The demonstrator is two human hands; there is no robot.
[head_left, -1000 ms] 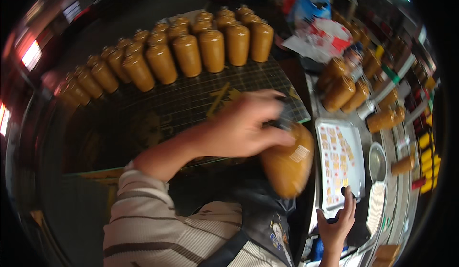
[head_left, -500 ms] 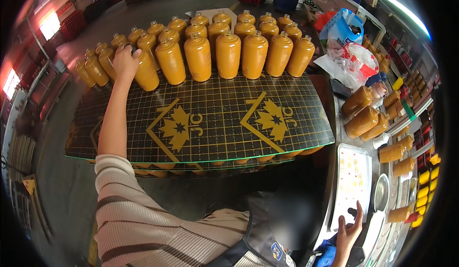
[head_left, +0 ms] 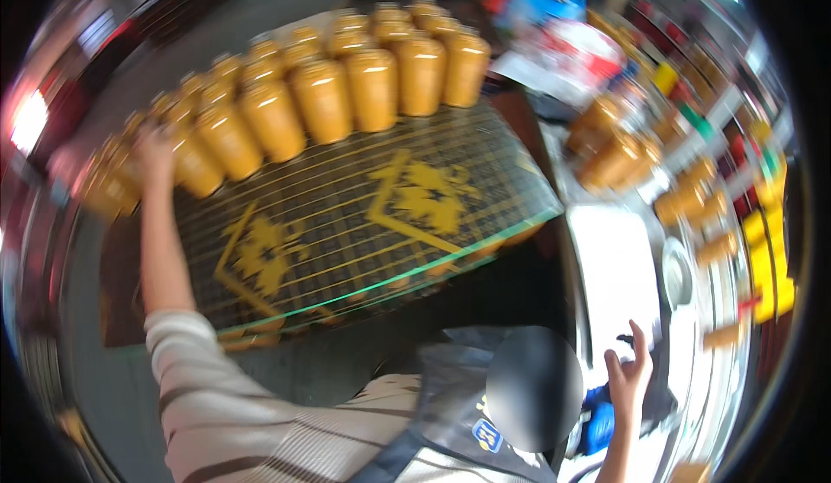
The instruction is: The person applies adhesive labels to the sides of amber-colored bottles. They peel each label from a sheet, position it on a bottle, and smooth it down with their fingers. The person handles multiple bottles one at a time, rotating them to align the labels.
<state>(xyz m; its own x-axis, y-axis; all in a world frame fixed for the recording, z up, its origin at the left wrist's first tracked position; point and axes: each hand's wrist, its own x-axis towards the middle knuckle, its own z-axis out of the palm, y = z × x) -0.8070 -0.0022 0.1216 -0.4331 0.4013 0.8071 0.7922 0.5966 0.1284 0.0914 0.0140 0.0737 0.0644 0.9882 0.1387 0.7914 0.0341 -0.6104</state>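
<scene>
Glossy ochre-brown bottles with rounded shoulders and short, narrow necks (head_left: 322,102) stood upright in a close-set curved band from ten o'clock to just past twelve, the view's middle serving as the dial's centre. White highlights marked their shoulders; those toward ten o'clock were smeared by blur. Your bare left hand (head_left: 156,147), at the end of a ribbed beige sleeve with dark stripes (head_left: 216,414), reached among the bottles near ten o'clock; its fingers were too blurred to tell whether they grasped one. Your bare right hand (head_left: 630,370), at four o'clock, had its thumb and forefinger spread apart, a small black object (head_left: 625,339) showing beside the fingertips.

The bottles rested on a dark flat board printed with a yellow grid and leaf emblems (head_left: 346,215), its near edge bright green. At three o'clock, a pale rectangular tray (head_left: 613,267), washed out by glare, lay beside a round silvery bowl (head_left: 677,275). Further brown bottles (head_left: 610,158) stood near two o'clock, below a crumpled red-and-white plastic bag (head_left: 576,54). Grey floor (head_left: 303,379) showed at seven o'clock, a bright window (head_left: 30,122) toward ten.
</scene>
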